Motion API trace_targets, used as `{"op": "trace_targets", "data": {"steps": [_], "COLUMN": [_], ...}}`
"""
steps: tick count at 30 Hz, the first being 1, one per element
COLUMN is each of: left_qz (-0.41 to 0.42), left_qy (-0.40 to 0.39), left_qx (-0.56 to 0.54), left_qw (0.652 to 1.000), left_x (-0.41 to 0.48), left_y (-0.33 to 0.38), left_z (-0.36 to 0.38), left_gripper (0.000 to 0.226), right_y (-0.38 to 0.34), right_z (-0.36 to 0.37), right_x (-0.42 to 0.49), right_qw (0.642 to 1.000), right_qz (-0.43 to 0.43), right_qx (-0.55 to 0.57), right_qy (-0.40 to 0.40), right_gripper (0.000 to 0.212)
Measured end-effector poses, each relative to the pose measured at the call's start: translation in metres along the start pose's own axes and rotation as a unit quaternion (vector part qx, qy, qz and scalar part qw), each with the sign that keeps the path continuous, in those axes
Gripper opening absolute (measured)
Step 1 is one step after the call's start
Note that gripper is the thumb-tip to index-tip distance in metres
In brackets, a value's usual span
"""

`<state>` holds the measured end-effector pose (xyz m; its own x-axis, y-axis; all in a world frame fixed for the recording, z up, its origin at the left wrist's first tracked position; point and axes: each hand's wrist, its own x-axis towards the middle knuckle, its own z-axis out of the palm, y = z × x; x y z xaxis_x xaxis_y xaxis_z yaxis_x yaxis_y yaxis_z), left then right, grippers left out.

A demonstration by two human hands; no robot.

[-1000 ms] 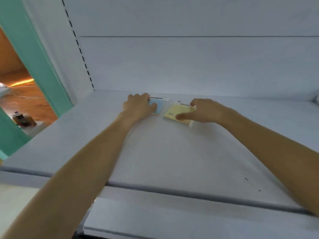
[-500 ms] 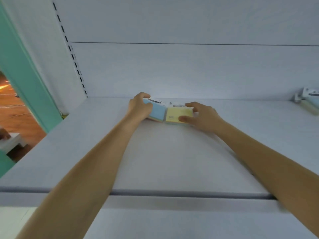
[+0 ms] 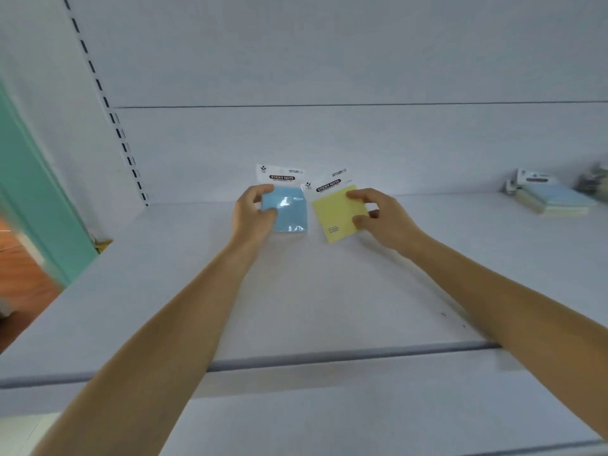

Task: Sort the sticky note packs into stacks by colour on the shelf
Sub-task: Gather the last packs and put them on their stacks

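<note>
In the head view, a blue sticky note pack (image 3: 289,209) is being gripped by the fingers of the left hand (image 3: 251,214), and a yellow sticky note pack (image 3: 337,212) is being pinched by the right hand (image 3: 378,215). Both are being held above the white shelf (image 3: 296,301), near its back. More packs (image 3: 552,199) are being kept stacked far right.

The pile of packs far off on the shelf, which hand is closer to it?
Right. The right hand, holding the yellow pack, is on the pile's side, though well short of it. The left hand, gripping the blue pack, is farther away.
</note>
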<state>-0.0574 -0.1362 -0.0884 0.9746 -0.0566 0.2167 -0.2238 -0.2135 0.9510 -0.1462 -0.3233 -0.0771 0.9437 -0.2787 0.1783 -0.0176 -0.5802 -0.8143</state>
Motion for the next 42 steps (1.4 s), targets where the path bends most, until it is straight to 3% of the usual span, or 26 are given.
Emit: {"op": "trace_targets", "data": {"steps": [6,15,23,33,42], "left_qz": [0.037,0.055,0.044,0.059,0.054], "left_qy": [-0.06,-0.109,-0.102,-0.08,-0.142], "left_qx": [0.014,-0.05,-0.061,-0.052,-0.039], "left_qw": [0.997,0.991,0.992,0.994,0.988], "left_x": [-0.014,-0.073,-0.123,-0.104,-0.074], "left_y": [0.027,0.09,0.121,0.146,0.152], "left_z": [0.044,0.181,0.295,0.368,0.447], "left_gripper": [0.045,0.044,0.045,0.046,0.044], "right_y": [0.031,0.102,0.173,0.214,0.251], "right_z": [-0.063,-0.199,-0.306,-0.362,-0.411], "right_x": [-0.038,-0.091,-0.128,-0.108,-0.089], "right_qw": [0.998,0.977,0.97,0.969,0.958], "right_qz": [0.029,0.058,0.092,0.072,0.073], "right_qx": [0.002,0.062,0.071,0.097,0.093], "right_qy": [0.057,0.194,0.214,0.217,0.262], "right_gripper": [0.053,0.054,0.052,0.052,0.052]}}
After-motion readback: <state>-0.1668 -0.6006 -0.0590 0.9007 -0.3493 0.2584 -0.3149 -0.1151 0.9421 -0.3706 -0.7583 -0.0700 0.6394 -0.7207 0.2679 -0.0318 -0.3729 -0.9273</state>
